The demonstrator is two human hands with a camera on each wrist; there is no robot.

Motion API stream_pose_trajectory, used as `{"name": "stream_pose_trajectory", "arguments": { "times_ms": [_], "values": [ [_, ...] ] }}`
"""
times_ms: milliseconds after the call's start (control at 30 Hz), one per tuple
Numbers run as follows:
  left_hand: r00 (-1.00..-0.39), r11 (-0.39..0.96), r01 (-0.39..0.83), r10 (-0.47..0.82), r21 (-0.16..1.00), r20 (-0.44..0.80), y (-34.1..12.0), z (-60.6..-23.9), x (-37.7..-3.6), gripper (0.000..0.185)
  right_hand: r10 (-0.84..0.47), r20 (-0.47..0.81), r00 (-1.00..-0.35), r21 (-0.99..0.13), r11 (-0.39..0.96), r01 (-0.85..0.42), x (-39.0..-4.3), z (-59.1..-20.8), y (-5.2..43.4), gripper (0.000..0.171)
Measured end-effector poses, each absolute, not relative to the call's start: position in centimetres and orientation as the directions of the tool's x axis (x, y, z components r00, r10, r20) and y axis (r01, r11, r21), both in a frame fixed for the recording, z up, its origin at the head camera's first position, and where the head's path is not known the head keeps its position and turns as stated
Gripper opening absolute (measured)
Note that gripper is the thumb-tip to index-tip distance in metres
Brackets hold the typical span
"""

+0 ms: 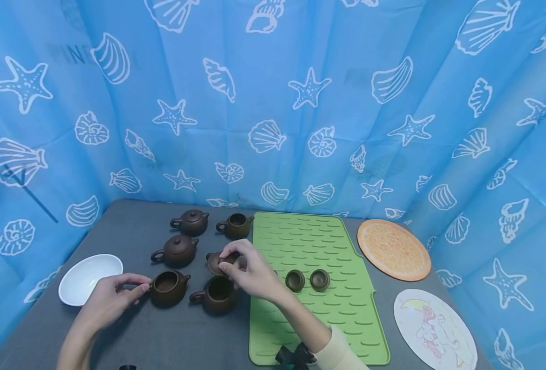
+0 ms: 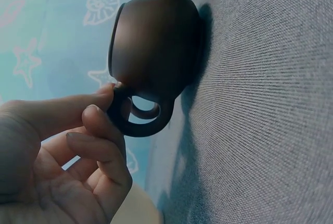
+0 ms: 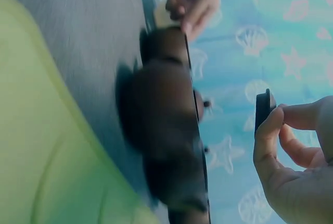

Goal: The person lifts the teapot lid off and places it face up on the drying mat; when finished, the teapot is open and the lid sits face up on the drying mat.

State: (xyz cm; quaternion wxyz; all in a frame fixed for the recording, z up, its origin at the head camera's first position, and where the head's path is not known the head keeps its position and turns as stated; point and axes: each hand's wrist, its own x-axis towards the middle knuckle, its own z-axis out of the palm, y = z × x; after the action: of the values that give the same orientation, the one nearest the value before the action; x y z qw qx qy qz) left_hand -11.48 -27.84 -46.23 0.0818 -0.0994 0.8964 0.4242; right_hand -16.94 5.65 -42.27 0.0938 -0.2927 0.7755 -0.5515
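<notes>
My left hand (image 1: 111, 298) pinches the handle (image 2: 143, 128) of a dark brown teapot (image 1: 168, 297) with no lid on it, which stands on the cloth. My right hand (image 1: 256, 273) holds a small dark lid (image 3: 261, 112) between thumb and fingers, raised above the teapots. Just under that hand stand two more lidless teapots, a front one (image 1: 219, 307) and one behind it (image 1: 213, 264) partly covered by the fingers. Two teapots with lids on, a nearer one (image 1: 179, 252) and a farther one (image 1: 193, 222), stand behind the left teapot.
Another lidless teapot (image 1: 237, 227) stands at the back, beside a green mat (image 1: 310, 241). On the mat sit small brown cups (image 1: 295, 280), one partly hidden by my right wrist. A white bowl (image 1: 80, 285) lies at left; an orange round mat (image 1: 393, 249) and a printed oval mat (image 1: 435, 329) at right.
</notes>
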Motion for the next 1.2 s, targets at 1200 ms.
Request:
{"name": "stream_pose_trajectory", "arguments": {
  "times_ms": [1200],
  "values": [
    [-0.961, 0.618, -0.267, -0.112, 0.739, -0.254, -27.9, -46.1, -11.5, 0.033, -0.537, 0.009, -0.844, -0.943, 0.277, -0.186, -23.6, -44.8, 15.7, 0.056]
  ]
}}
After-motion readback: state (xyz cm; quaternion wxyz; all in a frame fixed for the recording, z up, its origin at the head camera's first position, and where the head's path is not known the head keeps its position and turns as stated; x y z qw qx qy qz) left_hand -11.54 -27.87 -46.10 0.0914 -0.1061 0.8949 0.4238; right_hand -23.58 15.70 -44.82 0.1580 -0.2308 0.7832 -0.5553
